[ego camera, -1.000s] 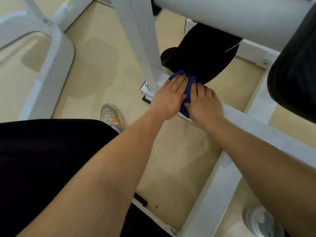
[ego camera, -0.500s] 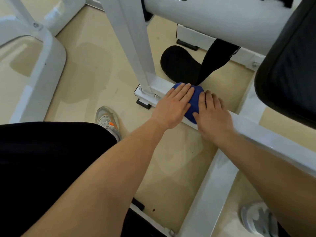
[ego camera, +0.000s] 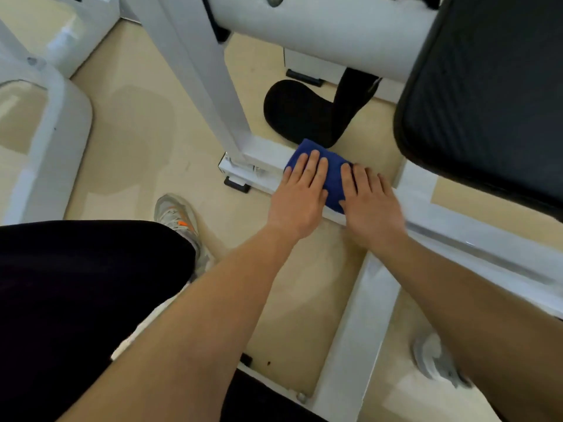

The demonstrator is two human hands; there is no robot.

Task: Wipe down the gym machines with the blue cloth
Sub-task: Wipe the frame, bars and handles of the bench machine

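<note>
A folded blue cloth lies on the low white base bar of the gym machine, just right of the white upright post. My left hand presses flat on the cloth's left half, fingers straight. My right hand presses flat on its right half beside the left hand. Most of the cloth is hidden under both palms.
A black seat pad overhangs at the right, under a thick white tube. A black foot pad sits beyond the bar. Another white frame stands at the left. My shoes rest on the beige floor.
Both hands have slid the cloth rightward along the base bar, away from the upright post. More of the cloth shows beyond my fingers now.
</note>
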